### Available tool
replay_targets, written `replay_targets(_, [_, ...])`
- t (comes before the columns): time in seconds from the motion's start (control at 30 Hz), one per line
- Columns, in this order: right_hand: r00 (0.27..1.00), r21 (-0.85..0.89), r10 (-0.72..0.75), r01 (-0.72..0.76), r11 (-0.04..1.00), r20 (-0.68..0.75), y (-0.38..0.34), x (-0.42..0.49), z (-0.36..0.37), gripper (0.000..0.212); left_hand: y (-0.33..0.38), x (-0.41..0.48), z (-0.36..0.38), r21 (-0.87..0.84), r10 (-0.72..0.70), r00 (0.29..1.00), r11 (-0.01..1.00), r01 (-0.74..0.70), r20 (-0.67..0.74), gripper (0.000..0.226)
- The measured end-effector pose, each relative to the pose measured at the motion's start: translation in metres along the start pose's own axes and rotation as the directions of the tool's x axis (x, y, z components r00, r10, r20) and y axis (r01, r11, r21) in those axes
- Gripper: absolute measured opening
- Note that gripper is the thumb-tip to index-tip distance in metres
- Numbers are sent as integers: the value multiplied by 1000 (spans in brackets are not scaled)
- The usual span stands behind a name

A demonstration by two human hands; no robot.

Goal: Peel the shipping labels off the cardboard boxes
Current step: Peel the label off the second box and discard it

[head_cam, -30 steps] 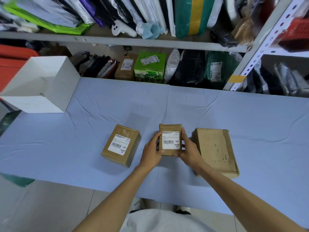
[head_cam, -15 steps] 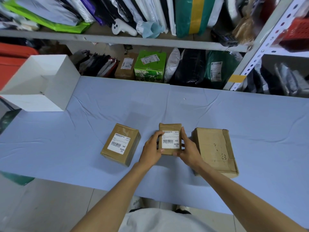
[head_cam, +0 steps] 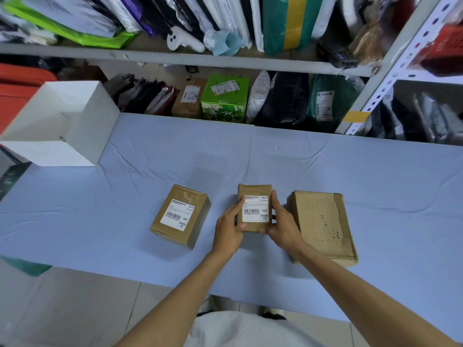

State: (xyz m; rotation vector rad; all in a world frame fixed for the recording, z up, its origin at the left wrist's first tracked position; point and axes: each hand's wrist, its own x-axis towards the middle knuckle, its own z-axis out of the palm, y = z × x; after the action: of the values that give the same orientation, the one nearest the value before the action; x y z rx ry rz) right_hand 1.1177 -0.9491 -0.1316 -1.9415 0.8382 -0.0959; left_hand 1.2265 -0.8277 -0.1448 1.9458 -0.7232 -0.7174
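Left hand (head_cam: 228, 227) and right hand (head_cam: 283, 226) grip the small box (head_cam: 254, 190), fingers curled round its sides.

The table (head_cam: 350, 176) carries a pale blue cloth (head_cam: 75, 209), matt and lightly creased. The left box (head_cam: 199, 221), middle box (head_cam: 254, 190) and right box (head_cam: 318, 221) are brown cardboard, matt. The right box is scuffed and wrinkled on top. The left label (head_cam: 178, 214) and middle label (head_cam: 255, 209) are smooth white paper with black print. The white box (head_cam: 92, 126) is matt card. The shelf (head_cam: 225, 62) and its perforated upright (head_cam: 406, 63) look like grey painted metal. The bags (head_cam: 285, 106) under the shelf are glossy plastic film. The floor (head_cam: 62, 309) is smooth pale tile.
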Motion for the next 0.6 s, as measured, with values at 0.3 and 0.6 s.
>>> replay_targets(0.3, [1000, 10, -8, 8, 1000, -10, 2, 1, 0, 113, -1, 2, -1, -19, -16, 1000, 1000, 16, 1, 85])
replay_targets(0.6, [1000, 7, 18, -18, 1000, -4, 2, 4, 0, 114, 1, 7, -3, -19, -33, 999, 999, 33, 18, 81])
